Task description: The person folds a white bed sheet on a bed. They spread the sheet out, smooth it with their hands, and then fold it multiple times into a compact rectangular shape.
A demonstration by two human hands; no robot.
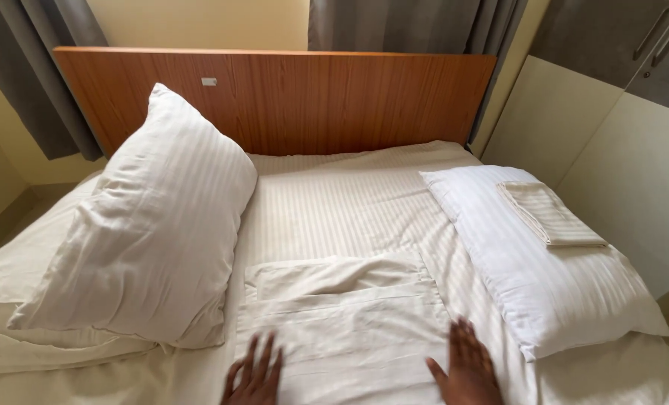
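Observation:
Both my hands lie flat, fingers spread, on a folded white striped sheet (349, 322) in the middle of the bed. My left hand (255, 373) presses its near left corner and my right hand (466, 367) its near right corner. Neither hand grips anything. The folded sheet rests on the white striped bed sheet (334, 202) that covers the mattress.
A large white pillow (151, 225) leans at the left, near the wooden headboard (274, 97). A second white pillow (537, 262) lies at the right with a small folded cloth (550, 214) on it. Grey curtains hang behind; a cupboard stands at the right.

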